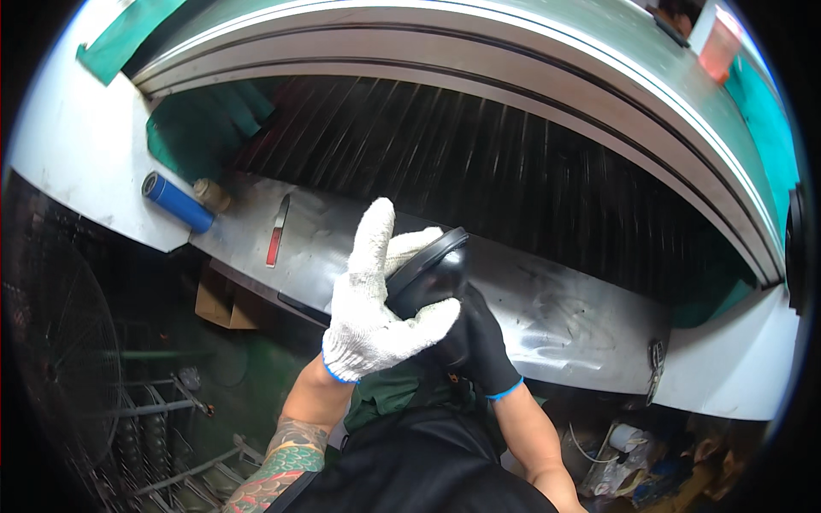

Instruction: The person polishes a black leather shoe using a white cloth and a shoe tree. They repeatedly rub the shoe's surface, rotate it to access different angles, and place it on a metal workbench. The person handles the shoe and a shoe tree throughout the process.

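Above the metal ledge, the left hand, one finger raised, holds a black rounded part between thumb and fingers; the right hand adjoins, grip unclear. Seemingly it's being positioned; turning it calls for steady support.

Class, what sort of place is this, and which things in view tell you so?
Most likely a factory or workshop: a scuffed metal ledge runs along a wide dark opening, a red-handled knife lies on it, and the left hand and right hand wear work gloves.
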Available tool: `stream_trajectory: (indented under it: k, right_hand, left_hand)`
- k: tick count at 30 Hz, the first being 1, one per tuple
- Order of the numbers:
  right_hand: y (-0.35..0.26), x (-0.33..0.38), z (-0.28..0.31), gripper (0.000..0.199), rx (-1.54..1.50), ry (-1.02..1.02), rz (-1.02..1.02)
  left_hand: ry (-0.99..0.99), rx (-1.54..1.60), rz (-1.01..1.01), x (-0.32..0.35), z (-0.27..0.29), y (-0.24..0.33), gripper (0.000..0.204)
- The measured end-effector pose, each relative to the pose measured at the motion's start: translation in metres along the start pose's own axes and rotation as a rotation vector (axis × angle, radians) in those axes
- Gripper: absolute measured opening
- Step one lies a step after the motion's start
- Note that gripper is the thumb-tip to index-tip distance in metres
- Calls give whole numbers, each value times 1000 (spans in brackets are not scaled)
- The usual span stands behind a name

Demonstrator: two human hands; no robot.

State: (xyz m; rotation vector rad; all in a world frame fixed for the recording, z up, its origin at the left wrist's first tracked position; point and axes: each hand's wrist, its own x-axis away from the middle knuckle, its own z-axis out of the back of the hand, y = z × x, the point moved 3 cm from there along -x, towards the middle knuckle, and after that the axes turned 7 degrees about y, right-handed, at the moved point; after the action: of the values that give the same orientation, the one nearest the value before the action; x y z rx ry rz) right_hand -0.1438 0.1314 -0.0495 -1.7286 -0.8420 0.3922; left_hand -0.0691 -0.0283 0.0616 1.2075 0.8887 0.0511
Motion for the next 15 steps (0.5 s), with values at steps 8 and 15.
stream_trajectory:
  k: [8,15]
  right_hand:
    - [10,4,32,43,166,16,45]
    - [1,-36,128,39,-681,421,-86]
  left_hand:
    - [119,-209,-326,10,19,-7,68]
    - [-101,-539,-179,78,26,-58,97]
